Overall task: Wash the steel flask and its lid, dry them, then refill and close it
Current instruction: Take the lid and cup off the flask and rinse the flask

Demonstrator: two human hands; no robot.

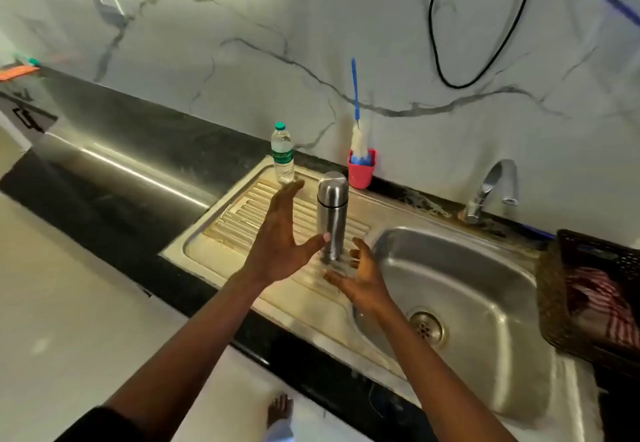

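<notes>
One lidded steel flask — pink cup with brush.

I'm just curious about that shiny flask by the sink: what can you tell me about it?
The flask is a slim cylinder of silvery steel, its domed lid on, with a dark band just below. It stands upright on the sink's ribbed draining board. The left hand and right hand flank its lower part, both open; the left thumb reaches its side, contact unclear.
</notes>
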